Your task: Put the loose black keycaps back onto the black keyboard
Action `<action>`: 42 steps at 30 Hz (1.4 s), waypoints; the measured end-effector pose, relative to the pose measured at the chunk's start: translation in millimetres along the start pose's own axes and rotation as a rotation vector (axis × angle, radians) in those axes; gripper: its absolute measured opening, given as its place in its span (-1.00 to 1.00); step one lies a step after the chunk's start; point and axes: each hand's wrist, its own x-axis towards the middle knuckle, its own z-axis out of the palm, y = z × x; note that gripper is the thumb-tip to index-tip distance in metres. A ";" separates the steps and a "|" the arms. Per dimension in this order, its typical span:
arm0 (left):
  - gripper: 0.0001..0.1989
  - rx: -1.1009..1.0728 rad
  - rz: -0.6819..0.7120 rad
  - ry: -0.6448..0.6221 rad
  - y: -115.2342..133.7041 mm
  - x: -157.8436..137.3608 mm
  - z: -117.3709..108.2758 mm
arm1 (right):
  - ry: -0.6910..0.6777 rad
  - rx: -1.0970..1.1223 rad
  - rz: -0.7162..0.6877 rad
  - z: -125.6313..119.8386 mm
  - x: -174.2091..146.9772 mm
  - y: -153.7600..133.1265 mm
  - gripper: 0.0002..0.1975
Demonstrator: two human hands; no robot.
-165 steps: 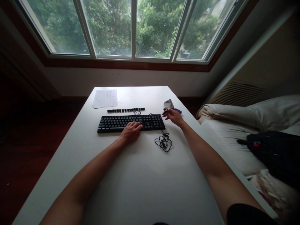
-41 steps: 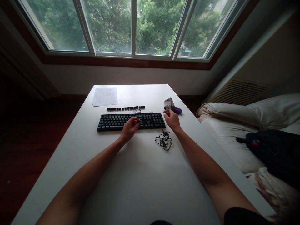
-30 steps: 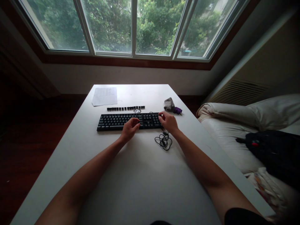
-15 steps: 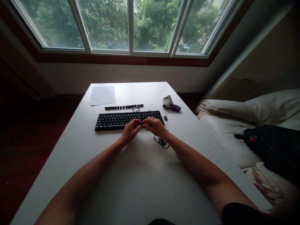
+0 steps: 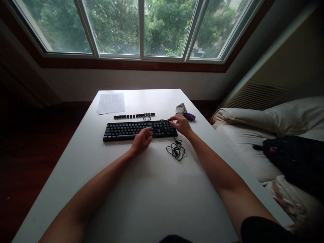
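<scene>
A black keyboard lies across the white table. My left hand rests at its front edge, right of the space bar, with fingers loosely curled and thumb and index tips apart; I see nothing in them. At the keyboard's back right corner is my right hand, thumb and index fingertips close together over the keys. Whatever lies between those fingertips is too small to make out. Behind the keyboard stands a row of several black keycaps, with a small clear ring-like item beside it.
A coiled black cable lies in front of the keyboard's right end. Farther back are a grey cloth and a purple bundle. Paper sheets lie at the back left. A sofa with a black bag stands to the right.
My hands were together over the keyboard's front edge. The right hand has moved away to the back right corner; the left has stayed, its fingertips now parted.
</scene>
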 end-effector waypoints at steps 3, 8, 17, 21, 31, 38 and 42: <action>-0.62 0.113 0.066 -0.008 -1.1 -1.5 -0.8 | -0.053 -0.067 0.042 -10.7 7.7 34.1 -0.81; -0.67 0.182 0.094 -0.022 -1.8 -1.3 -1.2 | -0.204 -0.030 0.081 -14.9 10.2 60.9 -0.76; -0.71 0.227 0.118 -0.004 -1.4 0.1 -4.3 | -0.284 0.017 0.104 -13.9 9.4 70.3 -0.76; -0.73 0.249 0.121 -0.007 -1.2 -0.6 -3.7 | -0.340 -0.006 0.113 -16.8 14.5 68.0 -0.78; -0.74 0.247 0.135 0.000 -5.0 -1.0 -2.5 | -0.503 -0.183 0.068 -23.9 29.2 60.0 -0.84; -0.74 0.242 0.135 0.008 -3.7 -1.4 -2.3 | -0.546 -0.095 0.196 -26.7 29.6 57.6 -0.79; -0.75 0.244 0.132 0.005 -3.9 -1.7 -1.9 | -0.555 -0.071 0.258 -25.9 30.2 57.9 -0.77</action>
